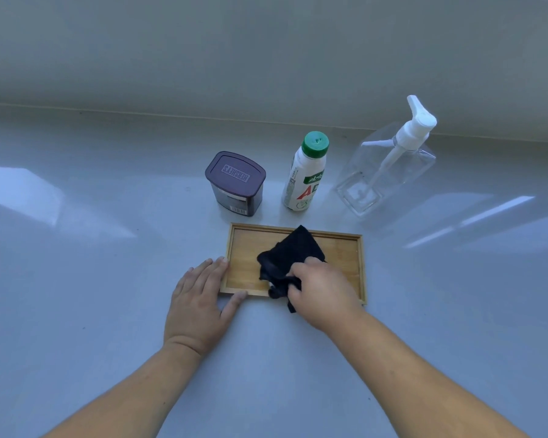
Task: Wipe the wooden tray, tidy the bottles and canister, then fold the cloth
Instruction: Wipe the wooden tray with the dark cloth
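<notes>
A shallow wooden tray [244, 248] lies on the pale table in front of me. My right hand [321, 292] is closed on a crumpled black cloth [293, 251] that rests on the tray's floor. My left hand [200, 298] lies flat against the tray's near left corner, fingers spread, thumb along its front rim. Behind the tray stand a dark purple-lidded canister [236, 181], a white bottle with a green cap [306, 175] and a clear pump bottle [389, 165], all upright on the table.
The glossy grey table [92, 279] stretches wide on both sides and meets a pale wall ledge [140, 110] behind the three containers.
</notes>
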`<action>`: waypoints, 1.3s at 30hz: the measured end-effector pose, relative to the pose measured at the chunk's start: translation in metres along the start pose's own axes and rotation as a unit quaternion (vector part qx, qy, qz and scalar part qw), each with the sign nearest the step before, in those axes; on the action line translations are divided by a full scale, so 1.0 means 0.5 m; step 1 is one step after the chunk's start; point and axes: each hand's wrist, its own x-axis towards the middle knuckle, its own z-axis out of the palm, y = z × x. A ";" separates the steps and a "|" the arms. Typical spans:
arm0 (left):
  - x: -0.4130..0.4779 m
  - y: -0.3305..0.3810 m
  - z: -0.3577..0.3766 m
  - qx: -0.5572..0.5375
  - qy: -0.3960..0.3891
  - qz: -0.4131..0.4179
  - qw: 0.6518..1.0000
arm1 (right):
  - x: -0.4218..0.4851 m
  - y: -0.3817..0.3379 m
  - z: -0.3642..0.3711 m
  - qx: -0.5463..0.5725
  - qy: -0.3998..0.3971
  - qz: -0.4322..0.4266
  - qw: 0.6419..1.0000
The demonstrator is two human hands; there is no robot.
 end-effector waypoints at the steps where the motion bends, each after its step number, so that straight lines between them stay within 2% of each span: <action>1: 0.000 -0.001 0.001 -0.003 0.002 0.000 1.000 | -0.015 0.028 -0.010 -0.039 0.020 0.023 0.999; 4: 0.002 -0.002 0.003 -0.008 0.006 -0.002 1.000 | -0.049 0.099 -0.041 -0.106 0.065 0.117 0.985; 6: 0.001 -0.003 0.003 -0.008 0.006 -0.001 1.000 | -0.051 0.111 -0.047 -0.066 0.080 0.161 0.981; 8: 0.000 -0.002 0.002 -0.010 0.009 -0.001 1.000 | -0.036 0.092 -0.036 -0.028 0.094 0.166 0.981; 13: 0.001 0.002 -0.004 -0.014 0.001 -0.001 1.000 | 0.052 -0.021 0.016 0.084 0.123 0.095 0.984; 19: 0.001 -0.004 -0.002 -0.022 -0.008 -0.004 1.000 | 0.124 -0.159 0.070 0.127 0.072 -0.017 0.989; 25: 0.000 -0.006 0.003 -0.017 -0.002 -0.012 1.000 | 0.092 -0.127 0.062 0.107 -0.016 -0.051 0.993; 30: 0.001 -0.006 0.004 -0.017 -0.008 -0.008 1.000 | 0.056 -0.062 0.020 0.040 -0.099 -0.081 0.991; 32: 0.000 -0.005 0.001 -0.009 -0.013 -0.009 1.000 | 0.034 -0.014 -0.005 0.015 -0.106 -0.054 0.993; 34: -0.001 -0.002 -0.002 -0.014 -0.009 -0.008 1.000 | 0.003 0.040 -0.025 -0.015 -0.067 0.007 0.998; 37: 0.000 0.000 -0.005 -0.033 -0.004 -0.012 0.999 | -0.037 0.087 -0.035 0.027 -0.013 0.130 0.991; 39: 0.000 -0.002 -0.004 -0.021 -0.008 -0.020 1.000 | -0.045 0.086 -0.028 0.052 -0.019 0.154 0.987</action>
